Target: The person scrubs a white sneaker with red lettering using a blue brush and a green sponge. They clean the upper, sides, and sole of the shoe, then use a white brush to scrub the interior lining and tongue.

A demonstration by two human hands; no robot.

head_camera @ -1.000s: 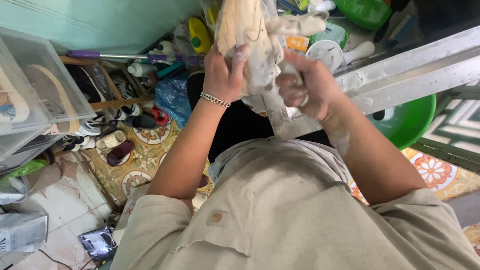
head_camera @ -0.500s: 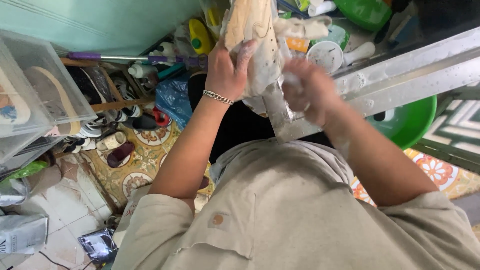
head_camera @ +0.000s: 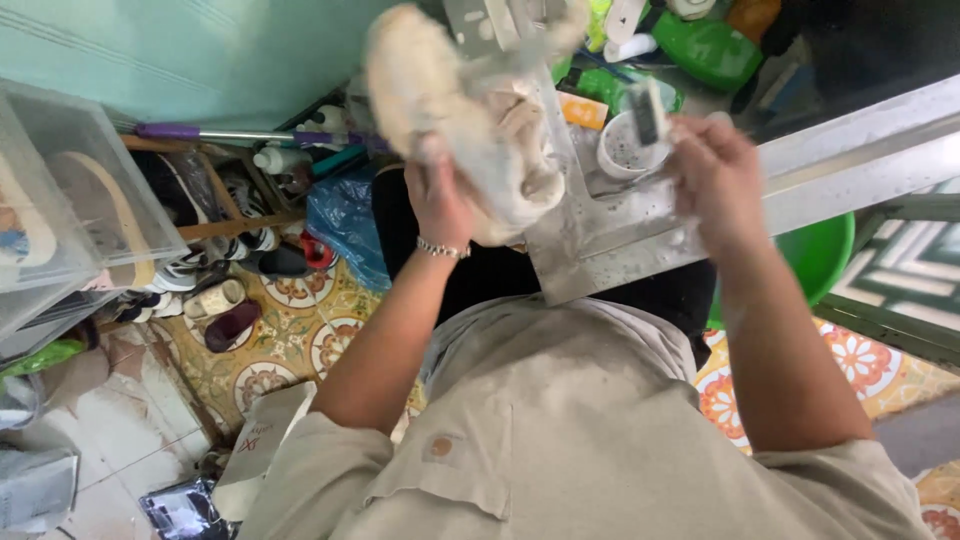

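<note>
Up high, the left hand [head_camera: 440, 205] had the pale, foam-covered shoe [head_camera: 465, 130] gripped from below, fingers wrapped shut around its middle, a silver bracelet [head_camera: 442, 248] showing at the wrist. The shoe sat tilted and blurred, raised above the wet metal counter [head_camera: 800, 170], over the corner where it turned. Over on the other side, the right hand [head_camera: 715, 170] was well apart from the shoe, fingers pinched closed on a small brush [head_camera: 645, 110], dark at the head; how firmly it pinched I could not tell through the blur. Just beside that brush stood a white cup [head_camera: 622, 150], speckled inside, resting on the counter.

To my eye this was a scrubbing job mid-stroke, and doing it well called for a steady shoe. A grip on the midsection looked sound, since it left the toe and heel free for the brush. Suds made the surface slippery, so a firm, full-hand hold seemed wise, with the shoe kept over the counter so drips landed on metal. Short strokes with the bristles flat to the surface would likely lift dirt better than hard jabs.

Below the counter a green basin [head_camera: 825, 255] peeked out, and off to the left a shoe rack [head_camera: 215, 215] and a clear plastic box [head_camera: 70, 180] stood against the wall.
</note>
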